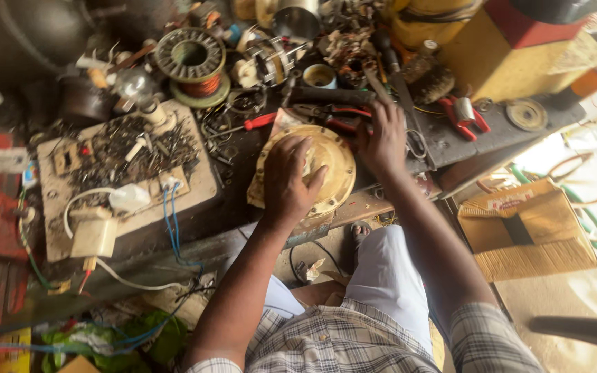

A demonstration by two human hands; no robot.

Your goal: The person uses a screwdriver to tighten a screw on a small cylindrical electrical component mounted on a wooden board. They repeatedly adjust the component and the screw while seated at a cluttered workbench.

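My left hand [290, 181] lies palm down on a round cream-yellow metal cover [336, 162] at the front edge of a cluttered workbench, fingers curled over its middle. My right hand [381, 138] rests just beyond the cover's right rim, fingers spread on the bench beside red-handled pliers [340, 114]. Nothing shows inside the right hand. A red-handled screwdriver [257, 122] lies to the left of the pliers.
A wooden board [195, 190] with a bulb, switch, blue wires and metal scraps lies left. A copper-wound stator [191, 59] sits at the back. A red cutter [464, 114] lies right. A cardboard box [526, 231] stands on the floor at right.
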